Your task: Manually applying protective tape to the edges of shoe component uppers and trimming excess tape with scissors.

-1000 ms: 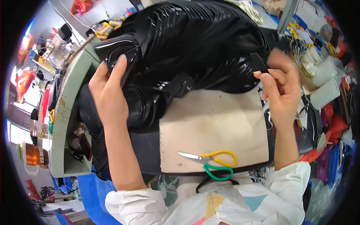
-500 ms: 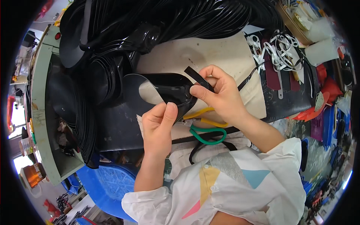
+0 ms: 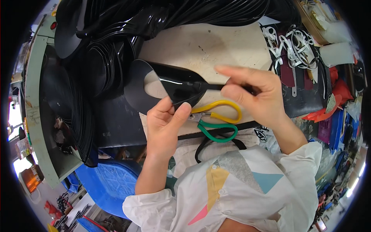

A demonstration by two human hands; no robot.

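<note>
While the left hand (image 3: pixel 166 123) pinches the low edge of a shiny black piece (image 3: pixel 185 81), the right hand (image 3: pixel 259 92) is closed on a black strip (image 3: pixel 214 86) that runs from the tip of that piece. Its pointing finger sticks out, and it looks a bit blurry. The black piece is over the left edge of a tan board (image 3: pixel 232 50). Scissors (image 3: pixel 224 119) with yellow and green handles lie by the board's near edge. Big piles of black pieces (image 3: pixel 104 65) sit along the far edge and at the far left corner.

A pale green cabinet (image 3: pixel 33 89) on the left has an open space with crumpled dark stuff (image 3: pixel 63 135) inside. A see-through mug (image 3: pixel 31 178) holds an orange-brown drink. A blue tub (image 3: pixel 112 185) is below the table's near left corner. At the far right corner, a brown box (image 3: pixel 311 27) holds whitish and yellowish things.
</note>
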